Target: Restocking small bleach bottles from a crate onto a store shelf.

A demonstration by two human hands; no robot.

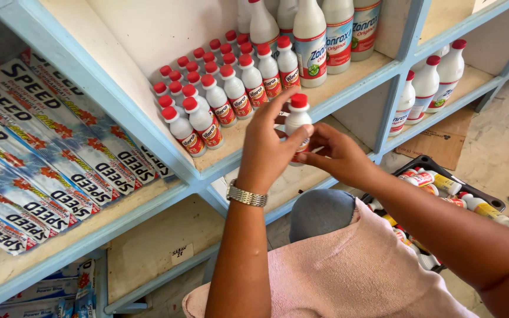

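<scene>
So, both hands were on small white bottle (297, 121) with red cap, centre of frame, just in front of light blue shelf (349, 94) edge. Left hand (264, 147) wrapped fingers round it from left, wristwatch (246, 195) on wrist. Right hand (337, 154) pinched its lower part from right. Rows of same red-capped bottles (219, 88) stood on shelf behind, black tray (431, 163) of bottles on floor at right

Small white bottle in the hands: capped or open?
Capped. The small white bottle has its red cap seated on top, held upright between the left hand and right hand.
</scene>
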